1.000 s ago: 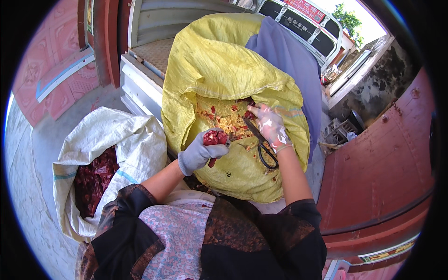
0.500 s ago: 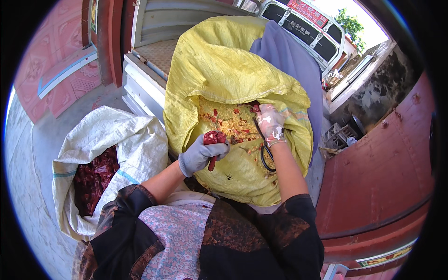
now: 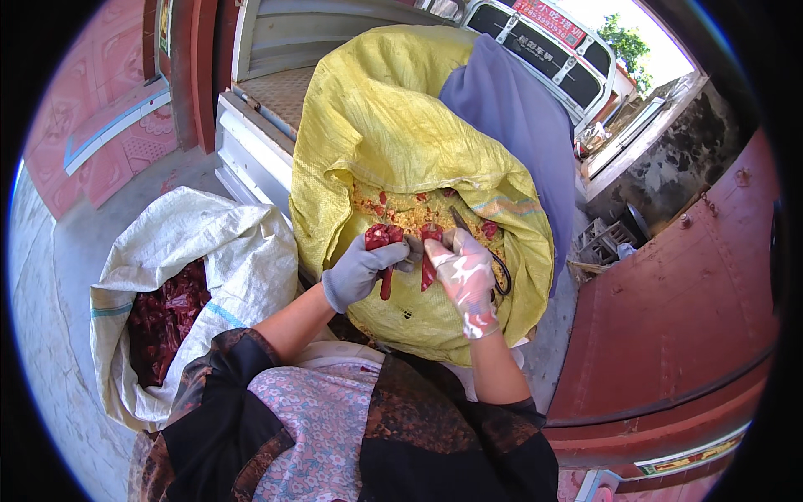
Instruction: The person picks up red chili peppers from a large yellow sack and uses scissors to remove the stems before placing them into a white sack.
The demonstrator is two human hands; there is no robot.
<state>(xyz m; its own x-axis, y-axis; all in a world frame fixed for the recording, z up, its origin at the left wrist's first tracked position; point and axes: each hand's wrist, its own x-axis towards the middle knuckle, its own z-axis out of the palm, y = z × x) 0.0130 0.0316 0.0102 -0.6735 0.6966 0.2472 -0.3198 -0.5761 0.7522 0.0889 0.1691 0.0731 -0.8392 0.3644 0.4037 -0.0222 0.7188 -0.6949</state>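
My left hand (image 3: 355,269), in a grey glove, is closed round a small bunch of dried red chilies (image 3: 384,236), their cut-looking ends up and one tip hanging below. Beside it, my right hand (image 3: 464,272), in a pink and white patterned glove, pinches another dried red chili (image 3: 430,255) by its upper part. Scissors with a black looped handle (image 3: 504,276) lie along that hand; their dark blade points away, and part of them is hidden by it. Both hands are over the opening of a yellow woven sack (image 3: 401,125), above yellow seeds and red bits (image 3: 410,207).
At the left stands a white woven sack (image 3: 251,243) with dark red dried chilies (image 3: 167,322) inside. Behind the yellow sack are a vehicle's cargo bed (image 3: 280,100) and a purple-grey cloth (image 3: 510,100). A red metal door (image 3: 669,335) fills the right side.
My right hand has come back from the far part of the sack opening toward my left hand, bringing a chili beside the bunch. My left hand has barely moved.
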